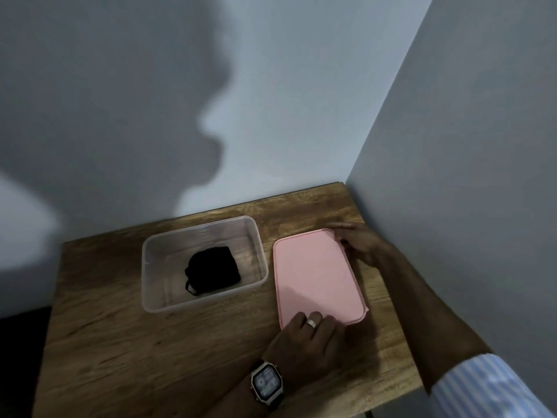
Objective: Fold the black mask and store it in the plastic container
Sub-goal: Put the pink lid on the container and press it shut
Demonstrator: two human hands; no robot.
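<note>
The black mask (213,270) lies folded on the bottom of the clear plastic container (262,260), which stands uncovered on the table. To its right the pink lid (316,276) lies flat on the wood. My left hand (307,333), with a ring and a wristwatch, grips the lid's near edge. My right hand (360,242) holds the lid's far right corner, fingers curled at its rim.
The small wooden table (120,342) stands in a corner, with grey walls behind and close on the right. Its left edge drops off to a dark floor. Bare wood lies in front of the container.
</note>
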